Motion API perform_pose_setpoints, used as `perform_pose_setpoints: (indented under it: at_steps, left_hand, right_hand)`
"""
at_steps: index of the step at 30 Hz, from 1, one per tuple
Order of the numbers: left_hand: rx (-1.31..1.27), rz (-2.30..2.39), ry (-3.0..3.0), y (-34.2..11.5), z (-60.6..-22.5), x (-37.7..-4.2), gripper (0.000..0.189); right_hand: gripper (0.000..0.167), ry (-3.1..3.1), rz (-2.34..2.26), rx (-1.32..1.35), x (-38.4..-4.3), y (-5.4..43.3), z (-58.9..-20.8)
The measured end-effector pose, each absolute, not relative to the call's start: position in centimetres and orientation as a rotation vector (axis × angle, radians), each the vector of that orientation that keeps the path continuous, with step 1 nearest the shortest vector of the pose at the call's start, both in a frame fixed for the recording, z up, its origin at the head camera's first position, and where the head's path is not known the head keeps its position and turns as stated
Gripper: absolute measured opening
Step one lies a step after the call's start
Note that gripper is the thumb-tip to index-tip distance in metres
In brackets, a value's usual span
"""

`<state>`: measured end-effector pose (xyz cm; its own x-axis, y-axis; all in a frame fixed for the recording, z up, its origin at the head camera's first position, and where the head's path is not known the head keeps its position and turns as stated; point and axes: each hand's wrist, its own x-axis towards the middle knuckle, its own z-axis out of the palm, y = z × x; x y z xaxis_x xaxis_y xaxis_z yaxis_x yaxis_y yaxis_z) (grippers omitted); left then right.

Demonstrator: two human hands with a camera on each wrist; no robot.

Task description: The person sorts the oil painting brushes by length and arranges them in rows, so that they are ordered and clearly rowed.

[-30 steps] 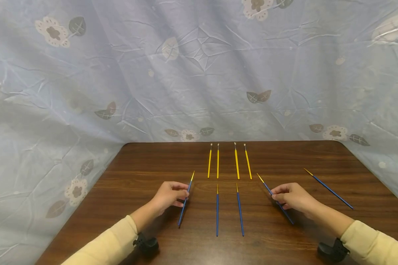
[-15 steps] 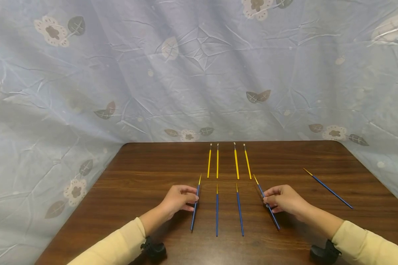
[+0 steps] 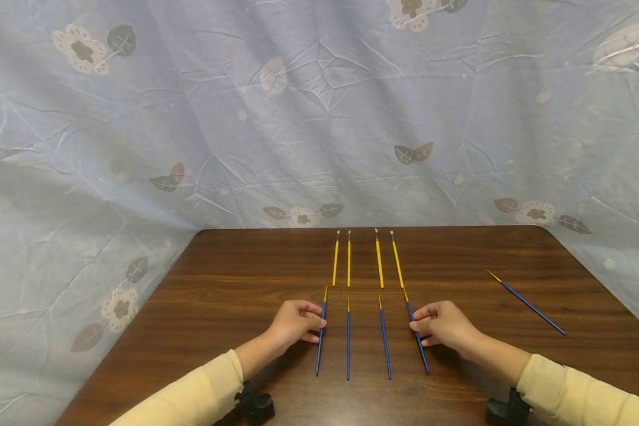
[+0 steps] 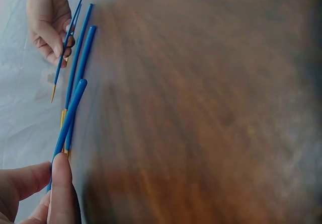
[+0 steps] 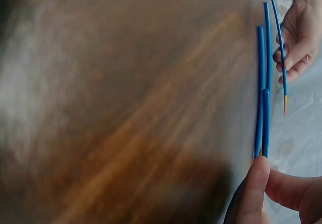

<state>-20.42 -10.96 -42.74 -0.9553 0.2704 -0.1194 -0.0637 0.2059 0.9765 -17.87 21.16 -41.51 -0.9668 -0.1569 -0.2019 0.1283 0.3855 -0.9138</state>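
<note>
In the head view my left hand point(image 3: 297, 322) pinches a thin blue paintbrush point(image 3: 319, 354) by its handle, its yellow end pointing away from me. My right hand point(image 3: 444, 325) grips another blue paintbrush point(image 3: 422, 354) the same way, its yellow tip right by the handle end of a yellow brush. Between the hands, two more blue paintbrushes, one on the left point(image 3: 348, 346) and one on the right point(image 3: 385, 343), lie lengthwise on the table. Close up in the left wrist view, thumb and fingers hold the blue handle point(image 4: 72, 108); the right wrist view shows a similar pinch on its handle point(image 5: 266, 123).
Several yellow paintbrushes point(image 3: 380, 263) lie in a row toward the far edge of the brown wooden table point(image 3: 245, 260). Another blue paintbrush point(image 3: 532, 307) rests slanted at the right. A patterned pale curtain point(image 3: 319, 148) hangs behind the table.
Both hands have moved inward and slightly toward me with their blue paintbrushes, so these are now nearer the middle pair and stand straighter. The other paintbrushes have stayed put.
</note>
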Motion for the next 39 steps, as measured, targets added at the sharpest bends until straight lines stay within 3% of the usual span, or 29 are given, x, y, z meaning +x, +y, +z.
perform_pose_setpoints:
  at_steps: [39]
  left_hand:
    - [0.284,1.727,2.451,-9.7,-43.1,-19.6,0.022]
  right_hand:
    - [0.019,2.612,-1.503,-0.035,-17.2,19.3,-42.3]
